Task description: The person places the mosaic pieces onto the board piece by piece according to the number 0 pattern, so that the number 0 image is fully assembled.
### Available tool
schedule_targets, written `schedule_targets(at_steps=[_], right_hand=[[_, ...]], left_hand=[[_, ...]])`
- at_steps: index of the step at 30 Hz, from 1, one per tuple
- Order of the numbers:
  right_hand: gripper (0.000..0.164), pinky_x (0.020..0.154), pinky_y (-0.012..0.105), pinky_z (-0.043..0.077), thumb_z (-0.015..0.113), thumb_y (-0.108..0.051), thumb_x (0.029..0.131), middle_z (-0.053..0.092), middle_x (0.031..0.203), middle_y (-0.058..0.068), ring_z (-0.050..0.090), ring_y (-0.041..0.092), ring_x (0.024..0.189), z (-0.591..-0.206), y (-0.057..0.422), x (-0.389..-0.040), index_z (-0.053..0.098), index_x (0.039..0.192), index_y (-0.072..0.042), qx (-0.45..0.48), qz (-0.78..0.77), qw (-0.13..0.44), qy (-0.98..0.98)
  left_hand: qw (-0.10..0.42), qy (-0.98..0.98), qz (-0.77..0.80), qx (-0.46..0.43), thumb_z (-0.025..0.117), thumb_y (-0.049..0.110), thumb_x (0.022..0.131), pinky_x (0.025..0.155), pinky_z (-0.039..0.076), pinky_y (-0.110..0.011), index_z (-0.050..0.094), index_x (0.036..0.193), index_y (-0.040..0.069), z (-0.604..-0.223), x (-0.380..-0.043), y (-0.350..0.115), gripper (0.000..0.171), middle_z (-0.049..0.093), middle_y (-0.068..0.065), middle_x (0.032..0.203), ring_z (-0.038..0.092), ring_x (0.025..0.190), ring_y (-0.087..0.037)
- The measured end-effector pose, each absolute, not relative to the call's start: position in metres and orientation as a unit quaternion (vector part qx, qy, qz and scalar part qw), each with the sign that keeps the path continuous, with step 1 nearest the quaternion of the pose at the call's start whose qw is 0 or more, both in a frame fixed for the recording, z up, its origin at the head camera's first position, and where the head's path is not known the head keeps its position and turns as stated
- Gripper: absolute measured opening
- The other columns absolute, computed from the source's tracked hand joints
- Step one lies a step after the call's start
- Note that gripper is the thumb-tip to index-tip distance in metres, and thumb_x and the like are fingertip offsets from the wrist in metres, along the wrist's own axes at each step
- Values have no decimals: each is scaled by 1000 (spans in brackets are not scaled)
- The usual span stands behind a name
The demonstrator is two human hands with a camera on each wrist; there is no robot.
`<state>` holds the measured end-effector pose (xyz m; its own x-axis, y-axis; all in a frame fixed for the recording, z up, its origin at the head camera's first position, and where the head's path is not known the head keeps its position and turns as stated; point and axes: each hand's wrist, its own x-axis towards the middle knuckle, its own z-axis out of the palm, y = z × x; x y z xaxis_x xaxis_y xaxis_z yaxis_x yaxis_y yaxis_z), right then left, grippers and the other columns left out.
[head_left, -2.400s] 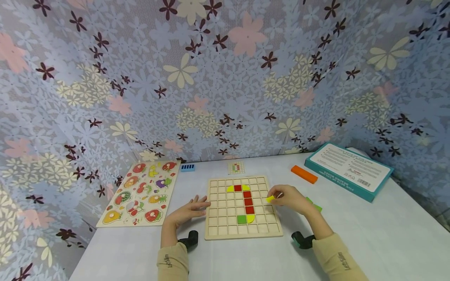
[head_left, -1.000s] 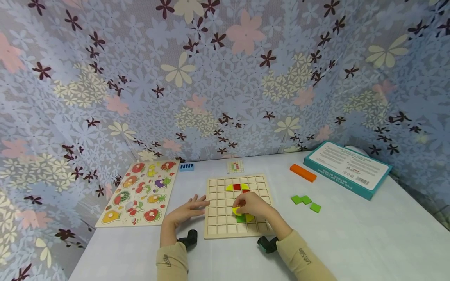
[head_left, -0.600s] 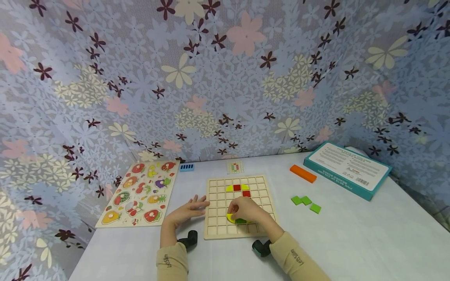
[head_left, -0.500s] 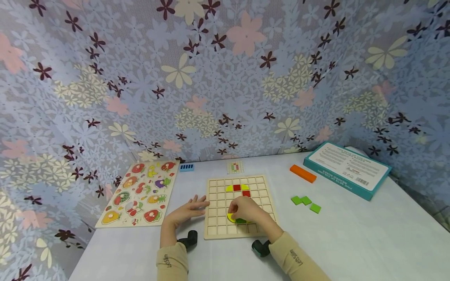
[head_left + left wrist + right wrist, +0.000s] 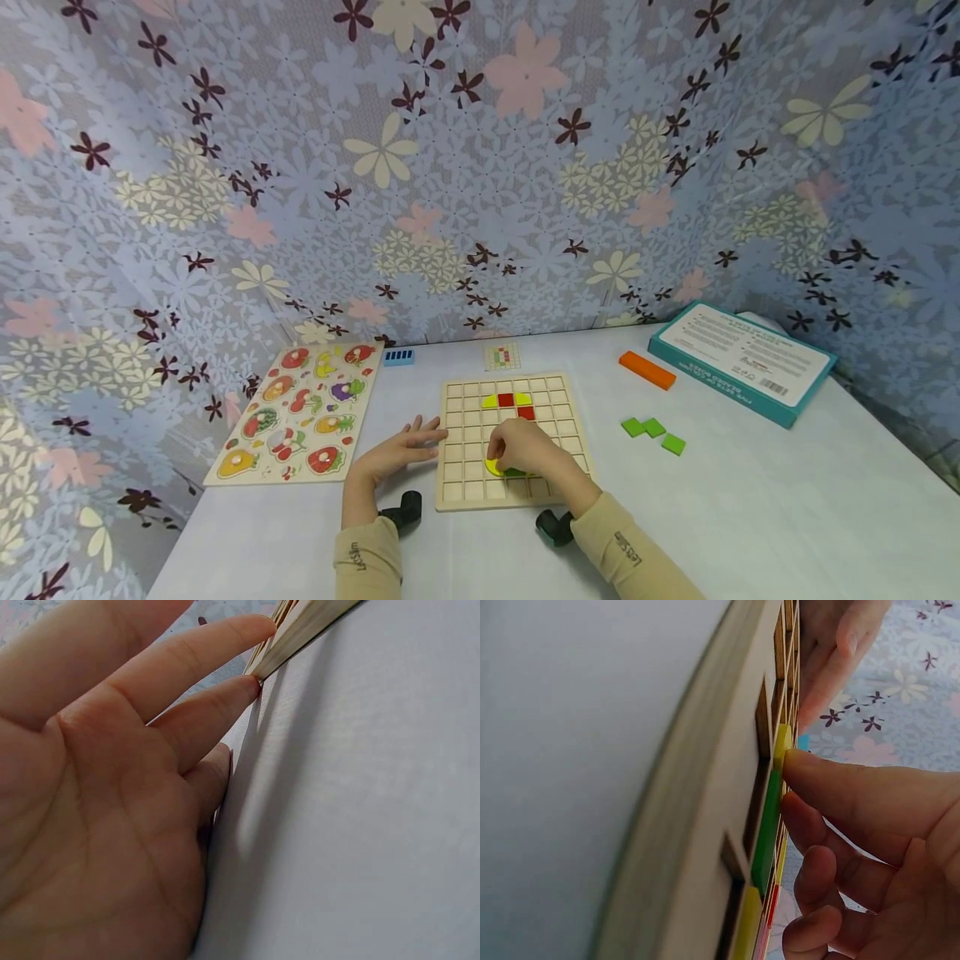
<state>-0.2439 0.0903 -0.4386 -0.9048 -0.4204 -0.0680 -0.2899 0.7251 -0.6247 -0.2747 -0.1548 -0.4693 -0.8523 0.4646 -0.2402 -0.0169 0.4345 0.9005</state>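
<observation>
A wooden grid board (image 5: pixel 454 492) lies flat on the table with red, yellow and green tiles in its cells. My right hand (image 5: pixel 528 450) is over its lower middle with bent fingers. Thumb and fingertips are at a rounded yellow tile (image 5: pixel 492 468), which sits in a cell left of a green tile (image 5: pixel 514 472). In the right wrist view the thumb tip touches that yellow tile (image 5: pixel 782 744). Some tiles are hidden under the hand. My left hand (image 5: pixel 397 454) rests with extended fingers touching the board's left edge (image 5: pixel 307 637).
Right of the board lie loose green tiles (image 5: pixel 652 428). Behind them are an orange bar (image 5: pixel 647 371) and a teal box (image 5: pixel 742 358). A pattern card (image 5: pixel 502 357) and a blue piece (image 5: pixel 399 357) lie behind the board. A fruit puzzle (image 5: pixel 300 417) occupies the left.
My right hand has carried the yellow tile from the board's right side to the cell beside the green tile. Over the last half second it has barely shifted. My left hand has stayed put.
</observation>
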Motion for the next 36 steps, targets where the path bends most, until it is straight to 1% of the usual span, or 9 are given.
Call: schedule_targets(at_steps=[10, 14, 17, 20, 24, 27, 31, 36], right_hand=[[15, 57, 26, 41, 73, 2, 72, 53, 65, -3, 47, 13, 63, -439, 91, -244, 64, 70, -10, -191, -317, 101, 924], [12, 58, 26, 41, 70, 0, 75, 54, 67, -3, 47, 13, 64, -439, 94, -244, 64, 73, -10, -204, -325, 89, 919], [9, 58, 26, 42, 69, -5, 78, 55, 69, -5, 48, 12, 65, -440, 99, -246, 64, 76, -11, -211, -345, 74, 912], [7, 59, 25, 42, 69, -8, 80, 56, 70, -5, 49, 11, 66, -441, 106, -248, 64, 78, -12, -213, -367, 68, 903], [3, 59, 25, 43, 68, -9, 82, 57, 72, -4, 50, 12, 68, -440, 118, -250, 66, 83, -9, -207, -398, 79, 890], [5, 59, 25, 44, 66, -9, 83, 58, 76, -2, 50, 13, 70, -440, 128, -251, 66, 88, -7, -201, -419, 90, 881], [8, 65, 26, 46, 65, -9, 84, 61, 81, -1, 52, 13, 74, -440, 142, -252, 66, 91, -5, -196, -429, 88, 877], [8, 64, 28, 45, 63, -8, 84, 58, 80, 1, 51, 16, 73, -439, 160, -254, 65, 92, -6, -181, -436, 89, 877]], left_hand=[[233, 815, 514, 134, 64, 24, 87, 109, -5, -59, 53, 131, 9, -469, -274, -155, 48, 22, -6, 152, -8, 141, -30], [233, 816, 512, 133, 64, 25, 86, 109, -5, -59, 54, 131, 9, -470, -275, -155, 48, 22, -6, 152, -8, 141, -30], [233, 817, 510, 133, 64, 25, 86, 109, -5, -58, 53, 131, 10, -471, -275, -155, 48, 22, -5, 152, -8, 141, -29], [235, 817, 509, 137, 63, 26, 87, 109, -5, -58, 53, 131, 11, -471, -275, -156, 48, 21, -5, 152, -8, 141, -29], [236, 814, 512, 140, 64, 25, 86, 109, -5, -58, 53, 131, 9, -470, -275, -155, 48, 21, -5, 152, -9, 141, -28], [234, 813, 515, 139, 64, 24, 86, 109, -5, -58, 53, 131, 8, -470, -275, -155, 48, 22, -6, 152, -8, 141, -29], [233, 814, 514, 135, 64, 24, 86, 109, -5, -58, 54, 130, 9, -469, -275, -155, 48, 23, -6, 152, -8, 141, -29], [231, 816, 512, 133, 64, 25, 86, 109, -5, -58, 54, 130, 9, -468, -274, -154, 48, 23, -5, 152, -7, 141, -29]])
